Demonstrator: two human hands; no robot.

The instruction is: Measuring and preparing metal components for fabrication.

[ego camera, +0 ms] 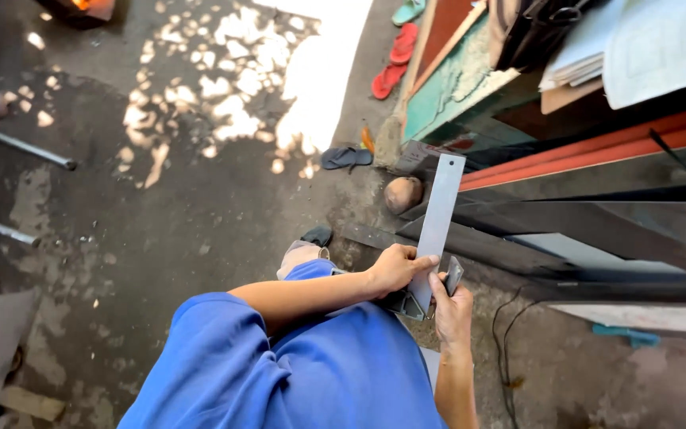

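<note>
1. Left hand (395, 268) is closed around the lower part of a long flat metal strip (438, 218), fingers curled over its edge.
2. The strip stands nearly upright, tilted a little, above the person's lap in blue shorts (279, 365).
3. Right hand (450, 306) comes up from below, thumb pressed on the strip's lower end, gripping a small dark metal piece (454, 276) just beside it.
4. Dark steel bars (581, 230) lie stacked to the right; a round stone (403, 194) sits on the concrete floor (160, 230), red sandals (395, 59) farther off.
</note>
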